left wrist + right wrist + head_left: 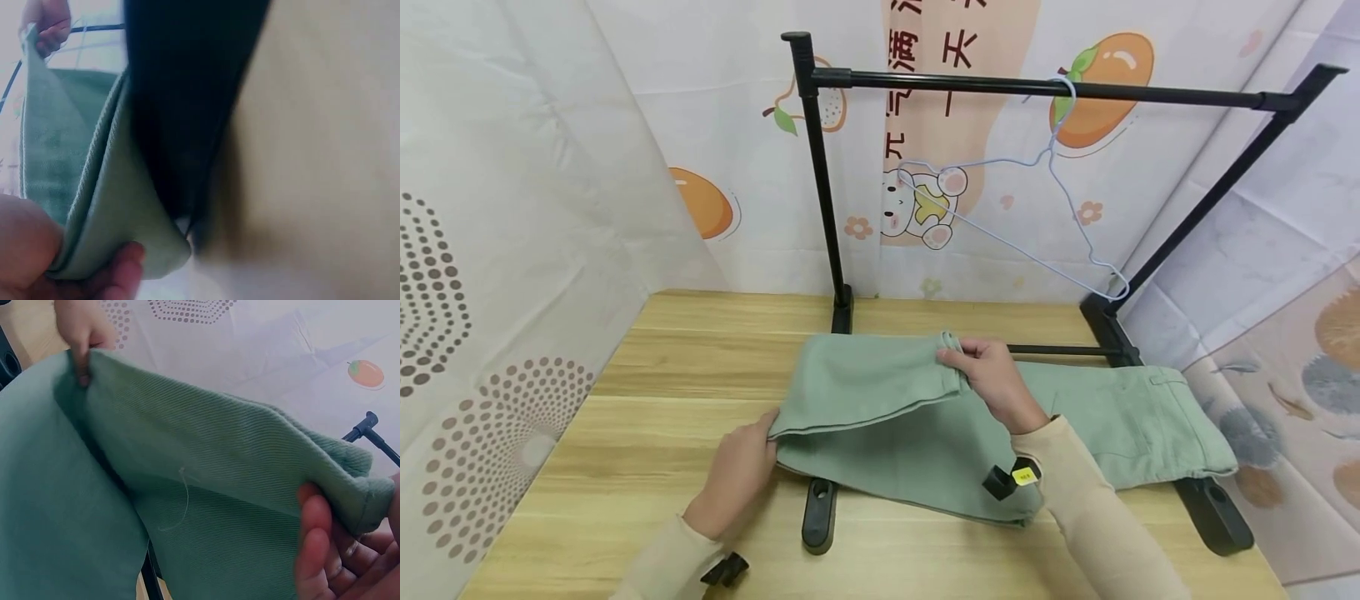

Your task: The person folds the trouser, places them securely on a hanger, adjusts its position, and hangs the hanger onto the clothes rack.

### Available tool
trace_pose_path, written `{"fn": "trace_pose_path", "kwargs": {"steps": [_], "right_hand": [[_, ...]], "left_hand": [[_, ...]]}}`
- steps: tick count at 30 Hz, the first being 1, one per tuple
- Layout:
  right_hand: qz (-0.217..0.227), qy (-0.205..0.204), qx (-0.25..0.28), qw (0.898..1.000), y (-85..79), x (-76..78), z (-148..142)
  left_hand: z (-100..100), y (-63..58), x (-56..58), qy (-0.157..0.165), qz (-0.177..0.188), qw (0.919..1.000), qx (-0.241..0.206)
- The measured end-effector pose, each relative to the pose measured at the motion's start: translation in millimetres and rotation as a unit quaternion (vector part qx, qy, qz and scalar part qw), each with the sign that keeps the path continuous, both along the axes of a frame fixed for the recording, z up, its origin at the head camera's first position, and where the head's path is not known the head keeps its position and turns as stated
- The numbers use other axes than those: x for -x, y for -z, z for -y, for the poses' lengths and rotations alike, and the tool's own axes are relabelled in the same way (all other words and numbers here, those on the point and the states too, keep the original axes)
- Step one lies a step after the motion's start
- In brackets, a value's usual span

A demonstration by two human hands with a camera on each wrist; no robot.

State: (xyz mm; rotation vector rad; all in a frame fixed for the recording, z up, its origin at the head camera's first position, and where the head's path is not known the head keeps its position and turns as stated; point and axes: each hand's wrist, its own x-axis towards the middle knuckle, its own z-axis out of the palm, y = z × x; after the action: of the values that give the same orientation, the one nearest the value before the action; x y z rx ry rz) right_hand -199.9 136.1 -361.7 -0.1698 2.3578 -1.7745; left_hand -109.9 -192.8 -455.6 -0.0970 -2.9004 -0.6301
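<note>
Green pants (880,458) lie lengthwise across the rack's base, the waistband end at the right and the leg end folded back over the rest. My right hand (996,383) pinches the hem of the folded-back leg, lifting it slightly off the layer beneath. At the fold's near left corner, my left hand (741,471) grips the cloth. The left wrist view shows its thumb and fingers (128,269) around the layered edge. In the right wrist view, the fingers (315,537) curl under the hem, and a loose thread hangs from the cloth.
A black garment rack (823,183) stands on the wooden table (700,358), its feet reaching forward under the pants. From its top bar hangs a light blue wire hanger (1000,237). Printed curtains (760,208) enclose the back and sides.
</note>
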Motion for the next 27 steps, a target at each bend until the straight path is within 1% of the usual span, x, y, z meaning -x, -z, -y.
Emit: {"fn": "trace_pose_path", "kwargs": {"steps": [5,10,14,17,20,22,25,27], "right_hand": [[0.007,-0.006,-0.008,1.000,-1.7,6.9,3],[0.008,-0.012,-0.007,1.000,-8.0,16.2,12],[0.001,-0.020,-0.011,1.000,-14.7,21.8,25],[-0.017,-0.025,-0.034,0.999,-17.7,26.5,38],[-0.029,-0.035,-0.053,0.998,-20.0,31.5,53],[-0.028,-0.040,-0.059,0.997,-23.0,33.6,65],[-0.012,-0.057,-0.038,0.998,-27.1,34.5,82],[0.001,-0.063,-0.023,0.998,-29.0,34.0,92]], "left_hand": [[7,-12.5,5.6,-0.019,-0.036,0.9987,-0.032],[16,-25.3,10.3,-0.027,-0.066,0.9965,-0.043],[26,-34.4,11.8,-0.044,-0.085,0.9943,-0.047],[35,-40.1,11.4,-0.061,-0.099,0.9919,-0.051],[47,-44.4,9.1,-0.079,-0.105,0.9902,-0.047],[56,-46.7,5.9,-0.090,-0.103,0.9897,-0.043],[71,-52.0,-3.1,-0.108,-0.096,0.9889,-0.036],[79,-55.6,-10.8,-0.118,-0.098,0.9877,-0.032]]}}
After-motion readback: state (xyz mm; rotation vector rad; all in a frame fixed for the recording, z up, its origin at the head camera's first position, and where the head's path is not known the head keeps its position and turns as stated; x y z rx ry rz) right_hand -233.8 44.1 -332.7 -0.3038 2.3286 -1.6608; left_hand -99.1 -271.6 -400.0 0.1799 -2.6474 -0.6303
